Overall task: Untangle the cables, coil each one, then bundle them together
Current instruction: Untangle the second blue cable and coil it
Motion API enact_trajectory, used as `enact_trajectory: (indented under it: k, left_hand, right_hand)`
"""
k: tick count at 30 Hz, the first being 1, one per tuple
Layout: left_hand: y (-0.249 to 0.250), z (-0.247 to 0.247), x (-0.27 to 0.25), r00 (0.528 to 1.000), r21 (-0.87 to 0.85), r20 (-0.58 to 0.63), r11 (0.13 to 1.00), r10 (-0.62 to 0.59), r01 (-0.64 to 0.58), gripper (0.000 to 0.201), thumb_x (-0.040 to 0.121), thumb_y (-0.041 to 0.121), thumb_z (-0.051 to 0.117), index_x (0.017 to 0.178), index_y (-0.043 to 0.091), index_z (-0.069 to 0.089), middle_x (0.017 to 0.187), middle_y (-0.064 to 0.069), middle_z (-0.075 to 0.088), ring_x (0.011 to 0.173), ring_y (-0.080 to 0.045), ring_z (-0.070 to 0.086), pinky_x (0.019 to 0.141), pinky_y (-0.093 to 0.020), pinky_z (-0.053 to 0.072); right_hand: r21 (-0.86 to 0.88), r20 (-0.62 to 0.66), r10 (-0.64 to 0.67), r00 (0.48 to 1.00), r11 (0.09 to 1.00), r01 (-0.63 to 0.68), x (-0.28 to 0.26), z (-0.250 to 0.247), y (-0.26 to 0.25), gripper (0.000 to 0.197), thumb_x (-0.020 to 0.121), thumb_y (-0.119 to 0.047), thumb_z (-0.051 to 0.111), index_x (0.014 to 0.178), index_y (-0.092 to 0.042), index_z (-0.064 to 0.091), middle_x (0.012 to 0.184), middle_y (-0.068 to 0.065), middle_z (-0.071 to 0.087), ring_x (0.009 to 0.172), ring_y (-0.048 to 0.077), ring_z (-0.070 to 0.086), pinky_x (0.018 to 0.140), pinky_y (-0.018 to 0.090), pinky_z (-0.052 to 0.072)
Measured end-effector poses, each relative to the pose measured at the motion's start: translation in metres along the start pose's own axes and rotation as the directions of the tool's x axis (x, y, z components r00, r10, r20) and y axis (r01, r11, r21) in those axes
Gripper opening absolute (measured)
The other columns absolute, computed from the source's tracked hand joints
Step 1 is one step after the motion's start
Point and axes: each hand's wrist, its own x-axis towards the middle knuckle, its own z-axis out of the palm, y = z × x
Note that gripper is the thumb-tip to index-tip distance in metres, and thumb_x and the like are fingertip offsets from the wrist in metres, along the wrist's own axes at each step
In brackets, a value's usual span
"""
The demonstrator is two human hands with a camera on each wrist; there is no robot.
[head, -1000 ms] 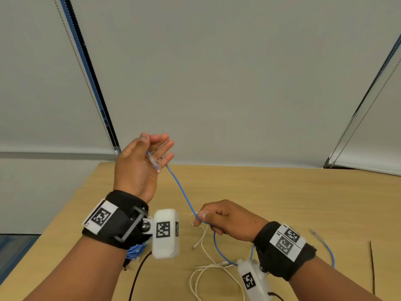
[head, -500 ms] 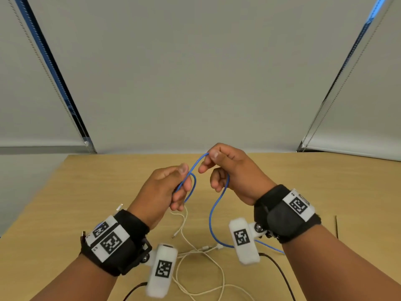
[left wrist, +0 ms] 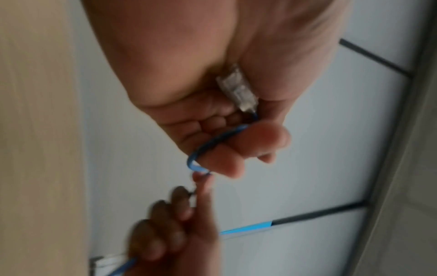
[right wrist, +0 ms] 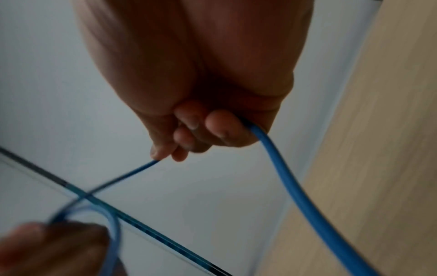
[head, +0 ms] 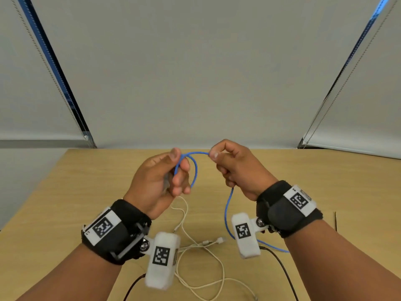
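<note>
A thin blue cable (head: pixel 196 170) is held up above the wooden table between both hands. My left hand (head: pixel 171 177) grips a small loop of it; its clear plug (left wrist: pixel 237 91) lies in my palm and the cable (left wrist: pixel 217 142) curls round my fingers. My right hand (head: pixel 219 157) pinches the cable a short way to the right, and the cable (right wrist: pixel 293 177) runs through my curled fingers and hangs down to the table. A white cable (head: pixel 201 248) lies loose and looped on the table under my wrists.
The wooden table (head: pixel 325 181) stretches back to a pale wall with window blinds. Black cords (head: pixel 280 266) from the wrist cameras trail across the near part of the table. A dark thin mark (head: pixel 335 220) sits near the right edge.
My hands first came together from a wide spread. In the last half second they have drawn slightly apart, and a short arch of blue cable now spans between them, with a loop in my left hand.
</note>
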Motion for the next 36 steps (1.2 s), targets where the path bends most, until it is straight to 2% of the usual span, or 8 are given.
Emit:
enact_trajectory:
  k: [5, 9, 13, 18, 22, 28, 33, 36]
  left_hand:
    - [0.016, 0.004, 0.017, 0.968, -0.220, -0.163, 0.949, 0.192, -0.225, 0.031, 0.098, 0.033, 0.051, 0.093, 0.008, 0.069, 0.079, -0.006, 0.073, 0.076, -0.023, 0.073, 0.078, -0.035, 0.059]
    - [0.021, -0.015, 0.028, 0.870, 0.353, -0.283, 0.887, 0.404, -0.297, 0.024, 0.106, 0.015, 0.045, 0.101, 0.012, 0.068, 0.100, -0.007, 0.077, 0.103, -0.029, 0.073, 0.096, -0.039, 0.055]
    - [-0.002, -0.026, 0.018, 0.931, 0.801, -0.105, 0.584, 0.349, -0.128, 0.026, 0.105, 0.023, 0.049, 0.097, 0.028, 0.073, 0.096, 0.012, 0.077, 0.096, 0.005, 0.069, 0.086, -0.014, 0.050]
    - [-0.023, -0.018, 0.006, 0.996, 0.571, 0.005, 0.817, 0.087, -0.075, 0.040, 0.100, 0.035, 0.043, 0.085, 0.013, 0.072, 0.062, -0.005, 0.067, 0.067, -0.028, 0.066, 0.072, -0.025, 0.052]
    - [-0.023, -0.006, 0.006, 0.996, 0.366, -0.061, 0.930, 0.064, -0.038, 0.037, 0.098, 0.038, 0.046, 0.074, 0.019, 0.066, 0.052, 0.004, 0.041, 0.056, -0.024, 0.048, 0.065, -0.028, 0.047]
    - [-0.015, 0.002, 0.003, 0.991, 0.126, -0.104, 0.990, 0.080, -0.066, 0.034, 0.096, 0.035, 0.052, 0.072, 0.014, 0.062, 0.051, 0.005, 0.034, 0.045, -0.014, 0.029, 0.063, -0.030, 0.052]
    - [0.003, -0.001, 0.007, 0.971, -0.128, -0.188, 0.976, 0.149, -0.174, 0.035, 0.101, 0.038, 0.050, 0.077, 0.014, 0.058, 0.057, 0.001, 0.046, 0.048, -0.016, 0.045, 0.070, -0.034, 0.057]
    - [0.018, -0.007, 0.017, 0.948, -0.256, -0.239, 0.929, 0.209, -0.269, 0.038, 0.106, 0.036, 0.039, 0.080, 0.013, 0.054, 0.080, -0.008, 0.071, 0.077, -0.023, 0.071, 0.085, -0.037, 0.057]
  right_hand:
    - [-0.175, 0.201, 0.068, 0.977, 0.984, -0.032, -0.011, 0.030, 0.013, 0.023, 0.105, -0.028, 0.049, 0.104, -0.021, 0.070, 0.063, 0.002, 0.055, 0.043, 0.013, 0.046, 0.044, 0.026, 0.041]
    - [-0.358, 0.314, 0.111, 0.943, 0.934, 0.009, -0.022, 0.035, 0.007, 0.024, 0.103, -0.036, 0.051, 0.107, -0.020, 0.069, 0.064, -0.006, 0.056, 0.052, 0.013, 0.051, 0.055, 0.032, 0.047]
    - [-0.437, 0.242, -0.045, 0.969, 0.887, 0.150, -0.013, 0.024, -0.017, 0.020, 0.099, -0.030, 0.062, 0.087, -0.014, 0.067, 0.064, -0.009, 0.055, 0.054, 0.007, 0.049, 0.056, 0.026, 0.045]
    - [-0.405, 0.116, -0.138, 0.984, 0.898, 0.174, -0.002, 0.010, -0.027, 0.014, 0.099, -0.023, 0.060, 0.089, -0.019, 0.068, 0.079, -0.007, 0.068, 0.057, 0.007, 0.064, 0.057, 0.031, 0.054]
    - [-0.160, 0.130, -0.138, 0.982, 0.974, 0.158, -0.004, 0.022, -0.018, 0.016, 0.105, -0.017, 0.050, 0.091, -0.016, 0.057, 0.084, 0.006, 0.068, 0.063, 0.018, 0.066, 0.058, 0.035, 0.054]
    - [-0.065, 0.118, -0.202, 0.972, 0.976, 0.210, 0.005, 0.025, -0.009, 0.015, 0.101, -0.027, 0.055, 0.089, -0.017, 0.059, 0.079, -0.001, 0.060, 0.055, 0.013, 0.053, 0.053, 0.032, 0.054]
    - [-0.009, 0.069, -0.095, 0.993, 0.995, 0.096, 0.011, 0.014, 0.008, 0.022, 0.096, -0.027, 0.063, 0.087, -0.007, 0.063, 0.070, 0.001, 0.058, 0.051, 0.013, 0.050, 0.051, 0.031, 0.048]
    - [-0.135, 0.182, 0.005, 0.983, 0.991, 0.019, 0.003, 0.020, 0.029, 0.021, 0.101, -0.028, 0.056, 0.096, -0.015, 0.071, 0.063, -0.001, 0.055, 0.048, 0.014, 0.047, 0.050, 0.030, 0.045]
